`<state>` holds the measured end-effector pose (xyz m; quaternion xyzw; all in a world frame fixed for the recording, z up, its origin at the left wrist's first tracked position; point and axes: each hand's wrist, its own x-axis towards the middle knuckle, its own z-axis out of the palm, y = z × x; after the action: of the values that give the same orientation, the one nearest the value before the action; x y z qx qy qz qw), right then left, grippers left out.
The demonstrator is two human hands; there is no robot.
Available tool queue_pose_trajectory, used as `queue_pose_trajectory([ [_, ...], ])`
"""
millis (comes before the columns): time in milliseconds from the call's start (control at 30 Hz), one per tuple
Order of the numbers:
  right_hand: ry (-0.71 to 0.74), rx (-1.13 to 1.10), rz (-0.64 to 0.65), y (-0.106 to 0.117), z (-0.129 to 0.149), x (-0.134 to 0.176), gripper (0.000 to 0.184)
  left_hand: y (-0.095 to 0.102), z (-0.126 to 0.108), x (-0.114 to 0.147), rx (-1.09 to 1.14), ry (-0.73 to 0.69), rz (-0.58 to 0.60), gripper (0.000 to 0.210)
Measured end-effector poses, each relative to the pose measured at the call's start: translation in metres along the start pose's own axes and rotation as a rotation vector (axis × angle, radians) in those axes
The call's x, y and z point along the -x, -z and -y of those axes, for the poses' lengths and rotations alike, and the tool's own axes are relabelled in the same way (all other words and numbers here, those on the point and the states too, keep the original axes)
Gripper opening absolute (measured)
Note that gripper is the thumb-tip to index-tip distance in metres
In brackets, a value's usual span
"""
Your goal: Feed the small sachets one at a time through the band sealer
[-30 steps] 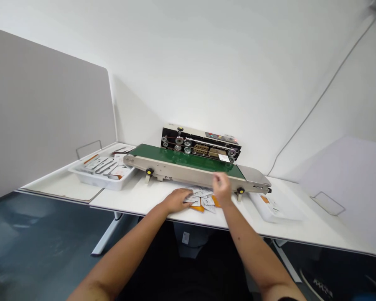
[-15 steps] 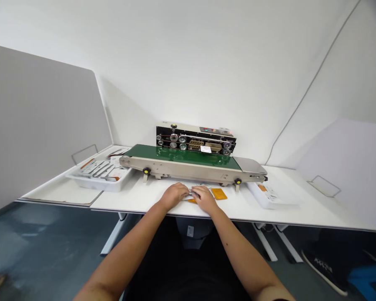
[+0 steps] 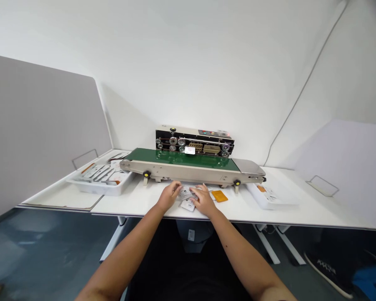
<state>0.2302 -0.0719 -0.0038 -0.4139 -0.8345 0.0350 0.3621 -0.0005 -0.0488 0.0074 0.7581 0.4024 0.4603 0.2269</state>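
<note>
A clear plastic packet (image 3: 184,193) with a printed white insert lies between my hands near the table's front. My left hand (image 3: 169,197) pinches its left side between thumb and fingertips. At the packet's right side, my right hand (image 3: 205,201) is closed on the edge, with one finger lifted; the fingertips are partly hidden. A white printed card (image 3: 188,205) lies flat just below the packet, close to my right thumb. To the right of my right hand rests an orange packet (image 3: 219,196).
Behind my hands stands a band sealer (image 3: 196,140) with a green conveyor belt (image 3: 144,154); a small white packet (image 3: 189,150) is at its rollers. A white bin (image 3: 97,188) of packaged tools is at left, another bin (image 3: 269,202) at right. A grey waste bin (image 3: 191,236) is below.
My hands have moved apart, exposing the packet and a white card below it. The orange piece under my hands no longer shows. The small packet at the sealer has moved left.
</note>
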Motion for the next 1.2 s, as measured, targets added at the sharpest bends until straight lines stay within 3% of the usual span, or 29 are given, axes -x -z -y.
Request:
queue_pose_trajectory([
  [133, -0.014, -0.007, -0.005, -0.001, 0.000, -0.001, 0.023, -0.004, 0.000, -0.002, 0.189, 0.003, 0.133, 0.032],
  [267, -0.046, -0.114, -0.102, 0.000, -0.004, 0.003, 0.029, -0.001, -0.006, -0.002, 0.140, -0.040, 0.192, 0.038],
  [400, -0.118, -0.248, -0.165, 0.004, -0.005, 0.005, 0.032, 0.002, -0.008, -0.001, 0.064, -0.015, 0.186, 0.030],
  [767, -0.222, -0.333, -0.198, 0.001, -0.003, 0.007, 0.027, 0.001, -0.004, -0.001, 0.248, 0.059, 0.157, 0.026],
  [900, -0.165, -0.307, -0.075, 0.006, -0.002, 0.007, 0.021, 0.002, -0.006, 0.001, 0.193, 0.021, 0.170, 0.021],
  [1000, -0.225, -0.404, -0.010, 0.030, -0.017, -0.007, 0.021, 0.003, -0.006, 0.001, 0.139, -0.030, 0.150, 0.022],
  [1067, -0.341, -0.538, -0.177, 0.060, -0.037, -0.025, 0.028, 0.003, -0.006, 0.001, 0.108, -0.053, 0.139, 0.025],
  [1200, -0.572, -0.570, -0.811, 0.135, -0.093, -0.063, 0.037, 0.003, -0.005, 0.001, 0.057, -0.066, 0.143, 0.026],
])
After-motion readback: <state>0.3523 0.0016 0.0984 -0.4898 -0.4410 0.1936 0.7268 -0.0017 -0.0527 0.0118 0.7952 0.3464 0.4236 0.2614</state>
